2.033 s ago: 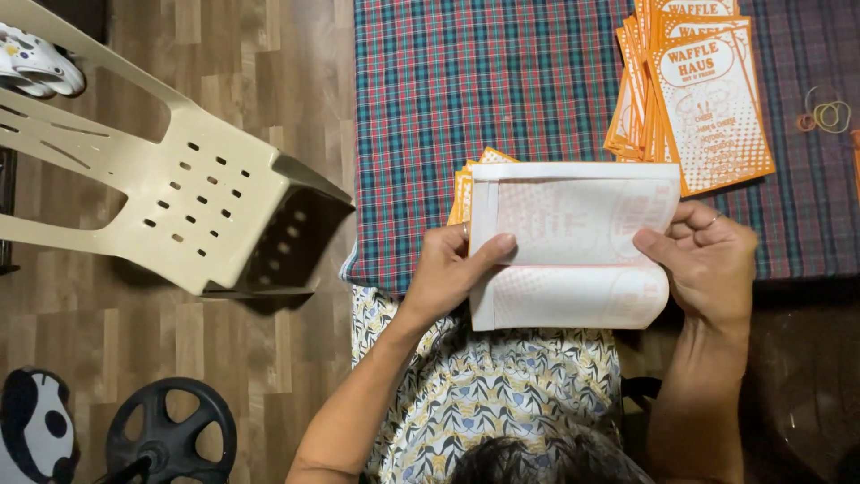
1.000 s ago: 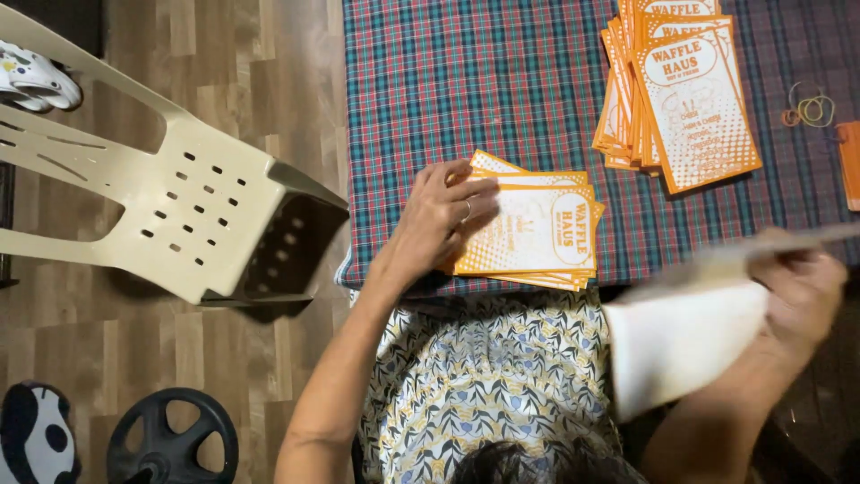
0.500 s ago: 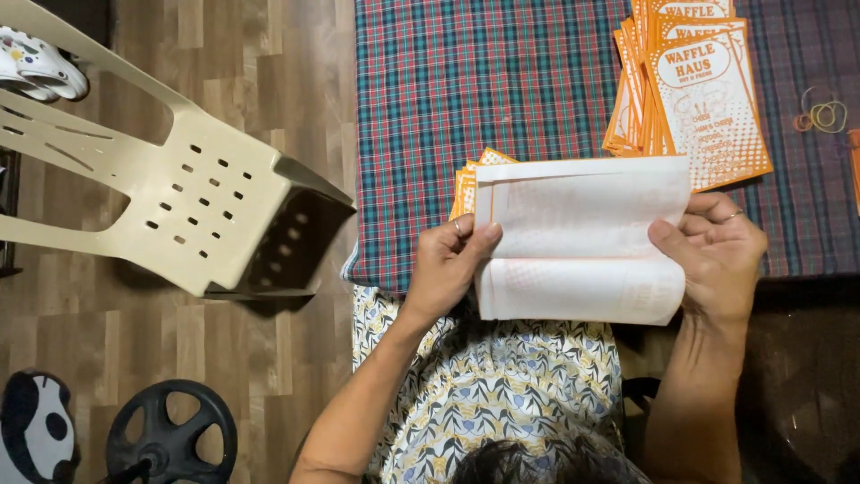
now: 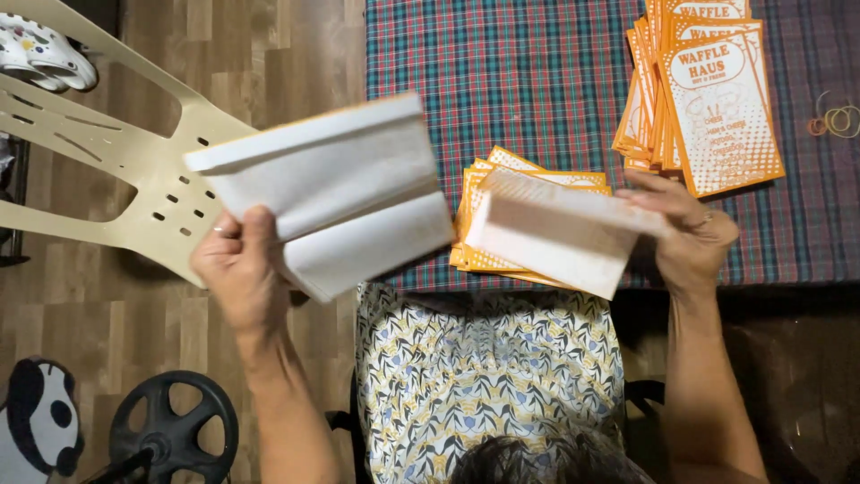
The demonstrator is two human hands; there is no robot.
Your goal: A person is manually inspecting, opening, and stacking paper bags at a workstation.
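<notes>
We see the left hand [image 4: 235, 269] gripping a folded white paper sheet with an orange edge [image 4: 336, 193], lifted out over the beige plastic chair [image 4: 107, 152] to the left of the table. The right hand [image 4: 685, 235] pinches a second folded white paper piece [image 4: 555, 233], blurred, just above a small stack of orange-and-white printed flyers [image 4: 488, 179] lying near the front edge of the red-and-green plaid tablecloth [image 4: 502, 81]. A taller fanned pile of orange-bordered flyers [image 4: 717, 108] sits further right, with loose rubber bands [image 4: 833, 116] beside it
</notes>
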